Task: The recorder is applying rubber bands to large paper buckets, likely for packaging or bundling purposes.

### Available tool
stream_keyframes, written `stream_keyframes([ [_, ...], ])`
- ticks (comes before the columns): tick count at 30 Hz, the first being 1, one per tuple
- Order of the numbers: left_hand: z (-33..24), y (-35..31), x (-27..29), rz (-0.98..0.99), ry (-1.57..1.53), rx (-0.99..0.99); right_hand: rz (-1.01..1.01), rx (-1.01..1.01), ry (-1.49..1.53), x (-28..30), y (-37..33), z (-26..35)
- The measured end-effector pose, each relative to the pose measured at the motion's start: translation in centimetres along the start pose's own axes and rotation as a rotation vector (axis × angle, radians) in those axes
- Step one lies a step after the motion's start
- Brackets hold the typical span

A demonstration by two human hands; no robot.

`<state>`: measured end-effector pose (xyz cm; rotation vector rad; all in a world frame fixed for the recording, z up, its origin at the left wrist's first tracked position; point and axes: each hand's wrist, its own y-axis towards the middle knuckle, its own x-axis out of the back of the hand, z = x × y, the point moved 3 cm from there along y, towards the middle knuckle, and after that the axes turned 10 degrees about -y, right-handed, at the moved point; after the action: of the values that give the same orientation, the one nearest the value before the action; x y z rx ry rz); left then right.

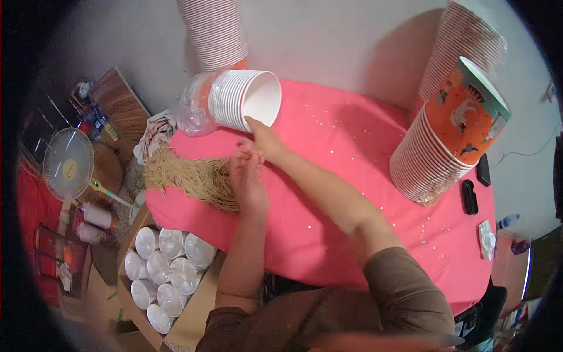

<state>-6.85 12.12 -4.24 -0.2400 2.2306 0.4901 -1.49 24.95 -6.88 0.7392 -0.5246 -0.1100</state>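
At the lower left of the frame I see an open carton filled with clear plastic cups. Above it, at left of centre, a bundle of tan strands lies on the pink-covered bench. Beside its right end is the left hand, raised with forearm nearly upright and fingers half curled; I cannot tell if it pinches anything. In the upper middle, the stack of white paper tubs lies on its side, mouth toward the right. The right hand reaches to it, arm slanting up from lower right, one finger at the lower rim; its other fingers are hidden, so I cannot say how firmly it grips. The step in hand seems to be handling the end tub. Separating it, I judge, calls for catching only one rim. At right stands another tub stack.
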Motion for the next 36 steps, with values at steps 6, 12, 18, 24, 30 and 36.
stream_keyframes([
  [6,0.4,-0.1,1.3,0.102,-0.041,-0.004,0.241,-0.054,-0.129,-1.3,0.7,0.1],
  [12,-0.5,-0.5,0.2,0.069,-0.059,-0.005,0.286,0.015,-0.293,3.0,-1.8,-0.7],
  [18,-0.8,0.7,1.4,0.160,0.050,-0.041,0.165,0.098,-0.431,6.2,-4.0,0.1],
  [24,-1.9,4.4,1.4,-0.010,0.560,-0.258,0.201,0.138,-0.441,8.4,-5.2,-0.7],
  [30,-2.1,12.0,4.2,-0.098,0.903,-0.211,0.265,0.215,-0.405,8.5,-6.4,-0.1],
  [36,0.5,14.2,2.4,-0.031,1.001,-0.306,0.365,0.293,-0.447,12.0,-6.3,1.3],
])
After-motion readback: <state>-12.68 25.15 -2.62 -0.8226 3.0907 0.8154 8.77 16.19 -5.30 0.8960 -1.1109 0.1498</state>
